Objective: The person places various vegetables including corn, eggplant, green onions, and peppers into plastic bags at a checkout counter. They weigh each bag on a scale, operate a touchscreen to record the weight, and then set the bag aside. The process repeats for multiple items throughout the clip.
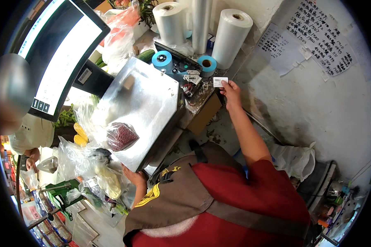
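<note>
My right hand (231,92) pinches a small white printed label (219,82) between thumb and fingers, beside the opened label printer (185,69). A blue-backed label roll (162,60) sits in that printer. My left hand (134,178) is at the near left edge of the metal weighing scale platform (145,89); its fingertips are partly hidden. On the platform lies a clear plastic bag of small dark red beans (122,136), well apart from my right hand. A second blue label roll (207,65) stands next to the printer.
Large plastic bag rolls (232,38) stand behind the printer. A monitor (58,52) rises at the left. Bagged produce (108,180) crowds the counter near a green metal device (61,194). Another person's hand (32,160) is at far left. Handwritten papers (321,37) hang on the wall.
</note>
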`<state>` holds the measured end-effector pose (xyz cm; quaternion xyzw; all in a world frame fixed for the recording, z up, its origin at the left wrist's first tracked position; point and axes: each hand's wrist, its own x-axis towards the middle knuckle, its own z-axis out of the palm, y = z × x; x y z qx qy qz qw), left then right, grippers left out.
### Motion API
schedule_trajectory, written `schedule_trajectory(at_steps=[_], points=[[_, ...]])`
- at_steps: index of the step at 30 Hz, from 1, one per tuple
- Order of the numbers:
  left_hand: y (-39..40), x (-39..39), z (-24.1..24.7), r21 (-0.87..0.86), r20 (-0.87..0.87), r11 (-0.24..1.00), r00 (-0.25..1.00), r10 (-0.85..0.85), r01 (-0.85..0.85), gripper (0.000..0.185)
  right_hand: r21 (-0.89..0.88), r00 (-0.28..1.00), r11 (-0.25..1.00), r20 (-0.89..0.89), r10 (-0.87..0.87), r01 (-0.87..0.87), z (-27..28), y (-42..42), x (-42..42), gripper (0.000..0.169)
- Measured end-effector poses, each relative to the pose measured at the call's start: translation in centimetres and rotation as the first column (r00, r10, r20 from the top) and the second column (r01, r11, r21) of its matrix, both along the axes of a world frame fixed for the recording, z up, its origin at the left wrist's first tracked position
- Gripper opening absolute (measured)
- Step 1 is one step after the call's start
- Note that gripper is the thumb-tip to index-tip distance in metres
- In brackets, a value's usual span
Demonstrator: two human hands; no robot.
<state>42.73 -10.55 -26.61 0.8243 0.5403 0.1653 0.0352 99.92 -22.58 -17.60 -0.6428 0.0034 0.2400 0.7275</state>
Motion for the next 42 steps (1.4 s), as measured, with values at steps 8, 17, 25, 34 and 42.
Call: schedule_trajectory(at_steps=[8, 17, 25, 34, 42], points=[[0.2, -0.9, -1.6, 0.036, -0.079, 0.999, 0.997, 0.007, -0.004, 0.071, -0.028, 0.999, 0.999, 0.041, -0.033, 0.034, -2.0, 1.0, 0.7, 0.017], [0.2, -1.5, -2.2, -0.009, -0.095, 1.000, 0.995, 0.028, -0.028, 0.067, -0.003, 0.998, 0.998, -0.024, -0.060, 0.060, -3.0, 1.1, 0.6, 0.022], [-0.2, -0.5, -0.7, -0.095, -0.068, 0.992, 0.995, 0.074, -0.081, 0.066, 0.025, 0.997, 0.996, -0.013, -0.083, 0.083, -2.2, 1.4, 0.6, 0.033], [-0.5, 0.7, 0.8, -0.044, -0.022, 0.997, 0.998, 0.062, -0.063, 0.061, -0.052, 0.997, 0.997, 0.059, -0.051, 0.054, -2.2, 1.1, 1.0, 0.025], [0.2, 0.4, 0.1, -0.017, -0.017, 0.999, 0.999, 0.034, -0.034, 0.060, -0.037, 0.955, 0.974, -0.191, -0.227, 0.224, -5.6, 0.9, 1.6, 0.026]])
